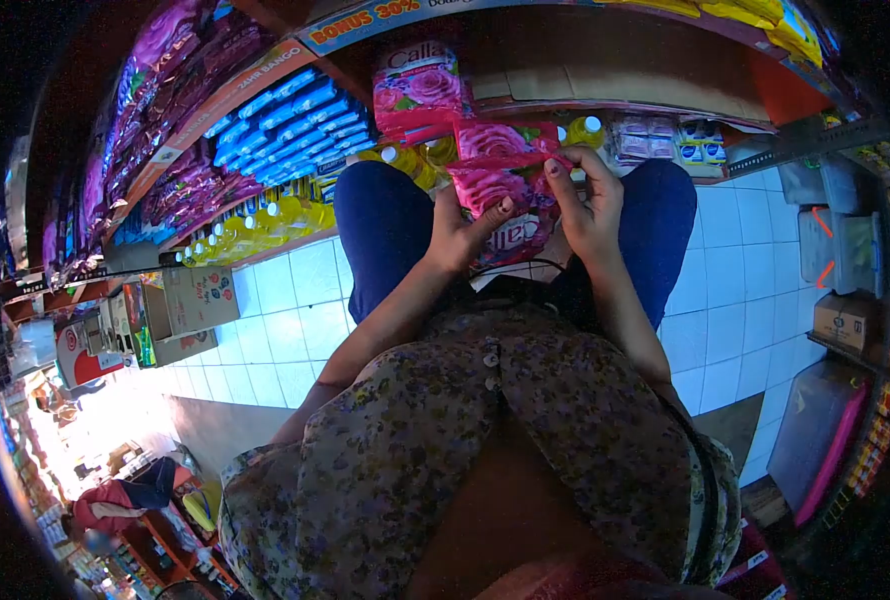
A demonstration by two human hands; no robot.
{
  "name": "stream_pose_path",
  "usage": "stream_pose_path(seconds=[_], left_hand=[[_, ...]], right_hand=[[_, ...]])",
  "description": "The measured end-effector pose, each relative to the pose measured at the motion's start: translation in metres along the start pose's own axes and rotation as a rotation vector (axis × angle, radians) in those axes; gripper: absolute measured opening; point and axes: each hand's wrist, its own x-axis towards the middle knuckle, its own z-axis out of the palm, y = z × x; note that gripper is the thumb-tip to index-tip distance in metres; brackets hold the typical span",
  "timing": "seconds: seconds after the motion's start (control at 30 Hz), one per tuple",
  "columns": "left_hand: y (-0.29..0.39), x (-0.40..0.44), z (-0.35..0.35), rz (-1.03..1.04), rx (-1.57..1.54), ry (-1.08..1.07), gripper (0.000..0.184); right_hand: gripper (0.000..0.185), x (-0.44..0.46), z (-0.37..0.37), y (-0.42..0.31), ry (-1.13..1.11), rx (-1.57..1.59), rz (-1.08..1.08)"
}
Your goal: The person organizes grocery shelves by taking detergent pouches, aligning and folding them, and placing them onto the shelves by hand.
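Just above the centre of the frame, I see the left grip [470, 238] and right grip [587, 200] both holding a glossy, crinkled pink packet [487, 186] printed with roses. Fingers cover its sides, and I can't tell where it ends against the pink behind. Beyond it sits a boxy Calla pack [417, 82]. Square pale tiles [305, 290] make the floor; glare blurs the room at lower left.

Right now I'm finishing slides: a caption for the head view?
Left hand and right hand hold pink Calla packaging near yellow bottles and blue packs.
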Motion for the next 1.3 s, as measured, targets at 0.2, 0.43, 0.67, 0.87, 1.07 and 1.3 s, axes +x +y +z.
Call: stream_pose_path(seconds=[0.2,0.43,0.67,0.87,1.07,1.3], left_hand=[[-0.004,0.009,0.005,-0.003,-0.080,0.013,0.034],[-0.011,0.015,0.008,0.097,-0.268,0.057,0.040],[0.018,0.026,0.035,0.354,0.138,0.106,0.058],[0.018,0.028,0.035,0.665,0.298,0.209,0.061],[0.037,0.023,0.035,0.931,0.574,0.298,0.052],[0.054,0.019,0.030,0.774,0.374,0.140,0.055]], right_hand=[[0.032,0.006,-0.001,0.019,-0.021,-0.009,-0.006],[0.079,0.011,0.001,0.015,0.001,0.189,0.055],[0.057,0.007,-0.009,0.014,0.035,0.357,0.025],[0.051,0.005,-0.011,0.008,0.139,0.410,-0.070],[0.076,-0.002,-0.009,0.016,0.117,0.566,-0.104],[0.067,-0.007,-0.001,0.007,0.083,0.632,-0.148]])
